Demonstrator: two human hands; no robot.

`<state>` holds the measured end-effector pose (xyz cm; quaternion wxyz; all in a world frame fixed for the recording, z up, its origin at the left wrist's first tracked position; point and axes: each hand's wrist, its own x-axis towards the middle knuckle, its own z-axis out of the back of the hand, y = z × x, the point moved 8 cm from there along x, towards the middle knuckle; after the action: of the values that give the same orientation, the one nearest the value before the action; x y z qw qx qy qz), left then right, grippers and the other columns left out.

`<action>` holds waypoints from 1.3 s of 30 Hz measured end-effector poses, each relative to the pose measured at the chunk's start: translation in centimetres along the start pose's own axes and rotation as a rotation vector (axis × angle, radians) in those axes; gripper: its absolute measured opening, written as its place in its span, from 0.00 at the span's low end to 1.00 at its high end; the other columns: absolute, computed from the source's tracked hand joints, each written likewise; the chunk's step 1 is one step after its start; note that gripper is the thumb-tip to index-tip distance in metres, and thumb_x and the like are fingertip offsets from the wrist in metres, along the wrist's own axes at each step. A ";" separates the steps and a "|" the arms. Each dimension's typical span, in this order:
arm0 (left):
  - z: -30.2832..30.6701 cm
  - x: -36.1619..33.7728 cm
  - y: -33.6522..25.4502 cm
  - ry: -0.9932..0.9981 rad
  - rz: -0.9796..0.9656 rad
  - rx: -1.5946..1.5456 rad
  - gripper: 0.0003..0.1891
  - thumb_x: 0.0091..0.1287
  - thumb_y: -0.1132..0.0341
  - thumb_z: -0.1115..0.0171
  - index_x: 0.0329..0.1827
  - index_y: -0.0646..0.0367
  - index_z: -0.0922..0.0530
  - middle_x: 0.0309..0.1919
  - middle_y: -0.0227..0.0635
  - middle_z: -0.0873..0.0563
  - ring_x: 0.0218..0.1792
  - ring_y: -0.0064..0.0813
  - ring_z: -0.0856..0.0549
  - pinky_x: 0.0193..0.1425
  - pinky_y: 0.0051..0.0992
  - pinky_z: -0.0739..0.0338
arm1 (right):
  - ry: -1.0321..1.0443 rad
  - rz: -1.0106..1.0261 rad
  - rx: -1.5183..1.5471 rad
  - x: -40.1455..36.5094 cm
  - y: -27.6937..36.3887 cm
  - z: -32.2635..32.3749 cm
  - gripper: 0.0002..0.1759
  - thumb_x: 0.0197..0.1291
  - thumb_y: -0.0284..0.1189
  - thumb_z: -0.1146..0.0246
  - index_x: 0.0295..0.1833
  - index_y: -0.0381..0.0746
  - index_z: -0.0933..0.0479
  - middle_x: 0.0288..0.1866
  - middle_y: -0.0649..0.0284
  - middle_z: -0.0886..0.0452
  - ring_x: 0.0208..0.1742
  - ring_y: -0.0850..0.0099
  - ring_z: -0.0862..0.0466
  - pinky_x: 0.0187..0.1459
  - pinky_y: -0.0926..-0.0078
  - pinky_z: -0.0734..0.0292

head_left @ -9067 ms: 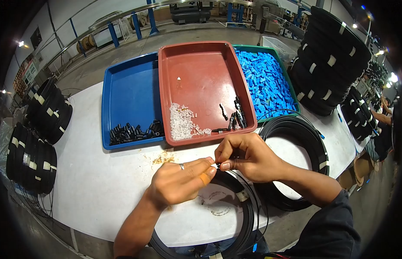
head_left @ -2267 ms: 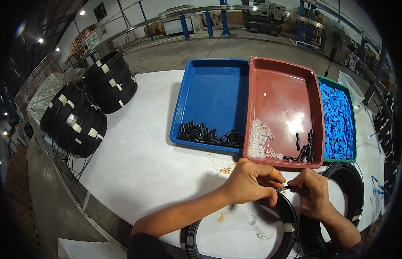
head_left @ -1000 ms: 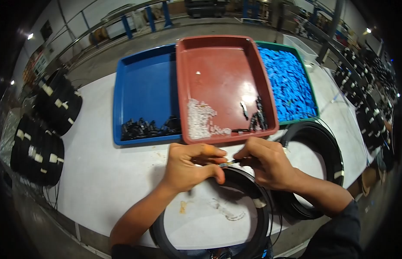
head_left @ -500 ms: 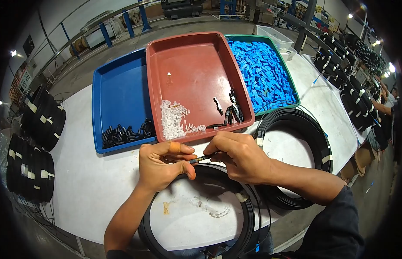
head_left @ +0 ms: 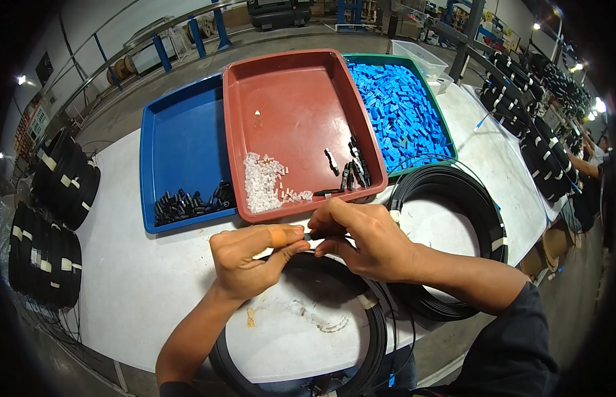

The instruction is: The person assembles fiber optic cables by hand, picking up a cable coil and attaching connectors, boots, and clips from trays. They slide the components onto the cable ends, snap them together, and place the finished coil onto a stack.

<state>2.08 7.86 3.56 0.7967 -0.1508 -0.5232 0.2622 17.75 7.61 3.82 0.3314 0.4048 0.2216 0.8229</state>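
Over the near side of the white table, my left hand, with an orange band on one finger, pinches one end of a small dark connector. My right hand closes its fingertips on the other end, so the two hands almost meet. Most of the piece is hidden by the fingers. Just below them lies a coil of black cable, partly under the hands. Beside my right forearm is a second, thicker black cable coil.
A red tray holds white sleeves and black connectors. The blue tray contains black caps; the green tray is filled with blue clips. Taped cable coils stand at left; a person's arm shows far right.
My left thumb and fingers have closed together over the connector, covering its marked middle. My right hand has shifted slightly left, its thumb now showing below. The view has moved a little.
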 end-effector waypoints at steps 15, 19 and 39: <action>-0.5 0.1 -1.3 0.115 -0.023 -0.019 0.08 0.53 0.80 0.22 0.35 0.65 0.10 0.31 0.42 0.07 0.30 0.30 0.07 0.34 0.22 0.13 | -0.023 0.195 -0.134 -0.7 1.9 0.4 0.14 0.47 0.07 0.34 0.39 0.33 0.21 0.40 0.56 0.13 0.37 0.62 0.10 0.34 0.70 0.12; -0.6 -0.2 -1.0 0.090 0.025 -0.071 0.07 0.53 0.82 0.23 0.34 0.66 0.10 0.30 0.44 0.07 0.29 0.34 0.07 0.35 0.22 0.14 | -0.024 0.199 -0.130 -0.6 2.1 0.6 0.14 0.47 0.06 0.35 0.37 0.33 0.22 0.41 0.55 0.13 0.38 0.60 0.10 0.34 0.69 0.12; -1.1 -1.4 1.5 0.119 0.417 -0.325 0.06 0.59 0.79 0.25 0.38 0.66 0.10 0.32 0.41 0.07 0.29 0.25 0.07 0.31 0.16 0.15 | 0.028 0.079 -0.158 -0.6 1.8 -0.2 0.11 0.50 0.10 0.32 0.38 0.32 0.22 0.40 0.54 0.14 0.35 0.56 0.12 0.40 0.66 0.16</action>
<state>2.28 8.31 1.25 0.7203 -0.3965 -0.4681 0.3238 17.25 5.93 4.52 0.3267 0.3742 0.1444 0.8558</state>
